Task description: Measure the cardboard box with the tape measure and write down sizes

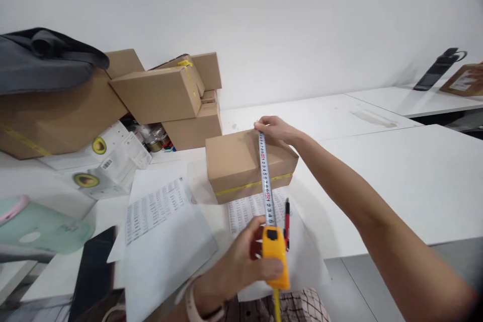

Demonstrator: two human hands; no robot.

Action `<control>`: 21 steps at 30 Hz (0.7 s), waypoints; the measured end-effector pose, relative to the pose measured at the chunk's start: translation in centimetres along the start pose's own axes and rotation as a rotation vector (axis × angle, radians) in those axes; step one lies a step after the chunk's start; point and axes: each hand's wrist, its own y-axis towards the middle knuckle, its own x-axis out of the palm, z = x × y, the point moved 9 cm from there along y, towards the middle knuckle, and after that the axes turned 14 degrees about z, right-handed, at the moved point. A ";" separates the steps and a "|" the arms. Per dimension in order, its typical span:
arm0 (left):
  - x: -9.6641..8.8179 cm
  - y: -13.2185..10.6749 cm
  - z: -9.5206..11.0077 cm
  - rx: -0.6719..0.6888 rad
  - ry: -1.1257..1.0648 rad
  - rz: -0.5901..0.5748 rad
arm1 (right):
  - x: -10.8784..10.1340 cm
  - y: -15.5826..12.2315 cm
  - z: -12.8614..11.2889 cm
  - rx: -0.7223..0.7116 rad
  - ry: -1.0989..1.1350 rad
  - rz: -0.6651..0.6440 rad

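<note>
A small cardboard box (237, 161) with a yellow tape seam sits on the white table (396, 171) in front of me. My left hand (245, 259) grips the yellow case of a tape measure (274, 254) near the table's front edge. The white blade (264, 181) runs from the case up over the box's top. My right hand (273, 128) pinches the blade's end against the far top edge of the box. A red and black pen (287, 221) lies on a printed sheet just beside the blade.
Printed sheets (158, 211) lie left of the box. Stacked cardboard boxes (162, 90) and white avocado-printed cartons (105, 161) crowd the back left, under a dark bag (41, 58). A mint object (41, 229) and a black tablet (94, 266) sit at the left.
</note>
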 end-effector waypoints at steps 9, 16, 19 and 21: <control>2.5 4.3 4.7 0.127 -0.188 0.145 | 5.7 5.0 0.9 -0.049 -0.354 -0.006; 3.4 4.3 2.5 0.079 -0.233 0.159 | 6.3 5.9 3.1 -0.075 -0.329 -0.020; 3.4 4.5 2.9 0.080 -0.221 0.167 | 6.5 5.9 2.8 -0.072 -0.317 -0.023; 2.9 4.0 3.3 0.080 -0.191 0.166 | 5.9 5.8 2.3 -0.068 -0.259 -0.015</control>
